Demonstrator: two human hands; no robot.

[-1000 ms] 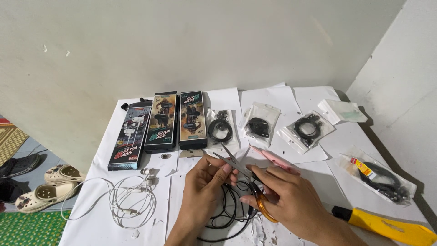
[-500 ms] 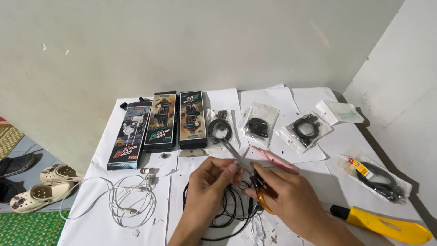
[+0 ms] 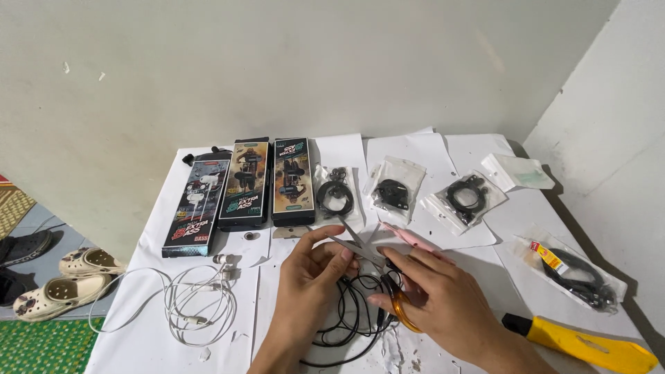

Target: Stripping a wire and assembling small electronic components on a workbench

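My right hand (image 3: pixel 433 301) holds a pair of scissors (image 3: pixel 367 251) with orange handles, blades open and pointing up-left. My left hand (image 3: pixel 312 277) pinches a thin black cable (image 3: pixel 346 315) right at the blades. The rest of that black cable lies looped on the white paper (image 3: pixel 485 228) below both hands. A pink tool (image 3: pixel 410 237) lies just beyond my right hand.
Three boxed earphone packs (image 3: pixel 242 187) stand at the back left, several clear bags with black earphones (image 3: pixel 395 190) to their right. White earphones (image 3: pixel 197 305) lie coiled at left. A yellow-handled knife (image 3: pixel 589 345) lies at right. Sandals (image 3: pixel 62 280) sit on the floor at left.
Both hands have lifted slightly and come together. The scissors' blades have swung up to the cable that my left hand pinches.
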